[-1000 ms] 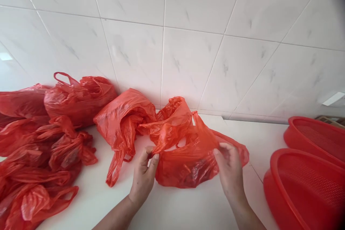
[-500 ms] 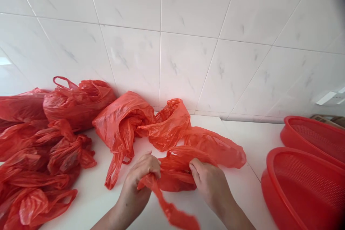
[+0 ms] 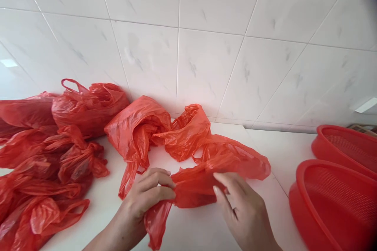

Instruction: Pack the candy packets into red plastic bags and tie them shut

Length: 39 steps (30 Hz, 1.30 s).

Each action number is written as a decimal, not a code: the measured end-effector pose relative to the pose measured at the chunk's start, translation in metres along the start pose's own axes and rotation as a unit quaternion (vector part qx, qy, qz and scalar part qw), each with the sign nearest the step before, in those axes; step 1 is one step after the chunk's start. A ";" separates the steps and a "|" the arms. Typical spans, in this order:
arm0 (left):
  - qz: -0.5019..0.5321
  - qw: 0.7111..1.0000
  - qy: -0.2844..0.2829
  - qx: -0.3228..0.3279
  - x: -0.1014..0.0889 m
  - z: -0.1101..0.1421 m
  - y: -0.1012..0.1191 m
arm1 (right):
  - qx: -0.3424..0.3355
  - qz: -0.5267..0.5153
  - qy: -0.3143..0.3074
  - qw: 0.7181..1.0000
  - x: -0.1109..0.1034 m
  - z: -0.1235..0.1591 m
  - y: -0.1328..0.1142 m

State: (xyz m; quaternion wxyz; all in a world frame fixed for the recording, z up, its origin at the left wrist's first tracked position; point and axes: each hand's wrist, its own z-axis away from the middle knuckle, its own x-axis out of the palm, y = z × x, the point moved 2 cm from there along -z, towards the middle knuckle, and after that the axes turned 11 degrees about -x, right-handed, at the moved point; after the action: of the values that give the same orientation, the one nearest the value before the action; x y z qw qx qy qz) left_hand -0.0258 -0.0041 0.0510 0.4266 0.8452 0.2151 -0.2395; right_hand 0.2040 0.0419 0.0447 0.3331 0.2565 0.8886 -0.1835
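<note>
My left hand (image 3: 149, 196) pinches the left end of a red plastic bag (image 3: 194, 188) lying on the white counter (image 3: 206, 231); a loose tail of the bag hangs below the fingers. At the bag's right end my right hand (image 3: 241, 210) grips the plastic with bent fingers. The bag is flattened and stretched between both hands. Just behind it lie two more crumpled red bags (image 3: 188, 133), and another one (image 3: 135, 133) slumps to their left.
A heap of several knotted and filled red bags (image 3: 50, 157) covers the counter's left side. Two red plastic sieve baskets (image 3: 338, 200) stand at the right. A white tiled wall (image 3: 188, 47) rises behind the counter.
The bag was first held up open between my hands; it has since been pressed flat and folded low on the counter, with both hands drawn toward me and its tail hanging.
</note>
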 end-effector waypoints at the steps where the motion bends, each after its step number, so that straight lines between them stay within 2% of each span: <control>1: 0.016 1.000 -0.005 0.002 0.001 0.000 0.002 | -0.029 -0.045 -0.006 0.999 0.002 -0.005 -0.006; 3: 0.046 0.999 -0.006 -0.001 0.001 -0.001 0.007 | -0.080 -0.094 -0.050 0.991 0.009 -0.014 -0.015; 5: 0.061 0.998 0.001 -0.009 -0.002 -0.001 0.009 | -0.093 -0.084 -0.111 0.986 0.017 -0.017 -0.016; 9: 0.046 0.999 0.012 -0.022 -0.014 0.005 0.004 | -0.003 0.007 -0.232 0.973 0.025 -0.001 0.003; 13: 0.041 0.998 0.010 -0.036 -0.023 0.011 -0.004 | 0.041 0.076 -0.306 0.948 0.015 0.023 0.020; 15: 0.041 0.998 0.005 -0.047 -0.022 0.012 -0.003 | 0.033 0.084 -0.295 0.951 0.007 0.026 0.019; 18: 0.053 0.997 -0.002 -0.055 -0.016 0.009 0.006 | -0.008 0.020 -0.188 0.982 0.000 0.013 0.003; 20: 0.056 0.997 -0.009 -0.051 -0.011 0.007 0.013 | -0.053 -0.068 -0.133 0.987 0.002 0.000 -0.011; 22: 0.061 0.996 -0.020 -0.054 -0.007 0.006 0.017 | -0.090 -0.143 -0.141 0.975 0.011 -0.010 -0.021; 24: 0.076 0.994 -0.017 -0.071 -0.005 0.007 0.017 | -0.093 -0.168 -0.202 0.960 0.024 -0.014 -0.025; 27: 0.104 0.986 0.016 -0.126 -0.005 0.010 0.011 | -0.038 -0.120 -0.308 0.943 0.038 -0.008 -0.019; 29: 0.113 0.978 0.046 -0.171 -0.006 0.012 0.006 | 0.005 -0.081 -0.341 0.937 0.042 -0.001 -0.011; 33: 0.100 0.969 0.081 -0.213 -0.010 0.014 -0.004 | 0.043 -0.003 -0.327 0.944 0.037 0.017 0.004; 37: 0.066 0.975 0.089 -0.193 -0.013 0.015 -0.010 | 0.079 0.122 -0.275 0.951 0.026 0.034 0.013; 39: 0.040 0.979 0.086 -0.179 -0.014 0.016 -0.011 | 0.108 0.139 -0.255 0.951 0.021 0.040 0.015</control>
State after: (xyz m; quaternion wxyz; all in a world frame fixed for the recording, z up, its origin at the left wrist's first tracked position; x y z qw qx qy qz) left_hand -0.0469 -0.0137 0.0440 0.5597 0.7809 0.2563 -0.1061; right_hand 0.2194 0.0412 -0.0007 0.5412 0.3568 0.7044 -0.2891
